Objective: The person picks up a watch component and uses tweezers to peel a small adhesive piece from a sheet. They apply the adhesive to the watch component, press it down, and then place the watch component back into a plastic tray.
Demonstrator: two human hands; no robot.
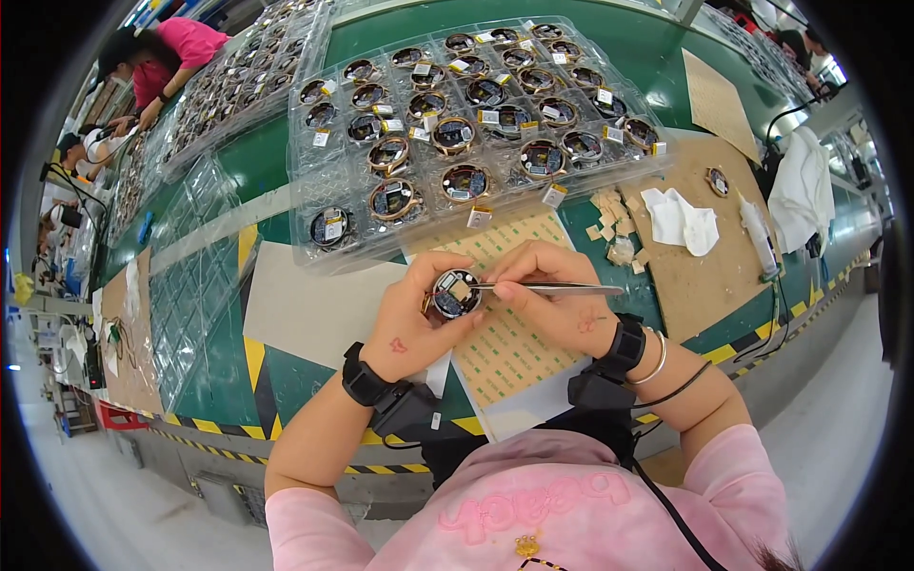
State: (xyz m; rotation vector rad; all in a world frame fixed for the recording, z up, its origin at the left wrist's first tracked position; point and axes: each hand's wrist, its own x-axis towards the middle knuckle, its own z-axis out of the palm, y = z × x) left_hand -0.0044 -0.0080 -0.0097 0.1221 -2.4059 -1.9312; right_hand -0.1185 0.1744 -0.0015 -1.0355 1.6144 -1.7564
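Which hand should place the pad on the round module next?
Right, probably: the right hand holds the metal tweezers with their tip at the round black module; the left hand is busy holding that module.

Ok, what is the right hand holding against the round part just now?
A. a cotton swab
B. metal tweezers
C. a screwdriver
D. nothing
B: the right hand grips slim metal tweezers whose tips reach the small round electronic part held in the left hand, above the dotted sheet.
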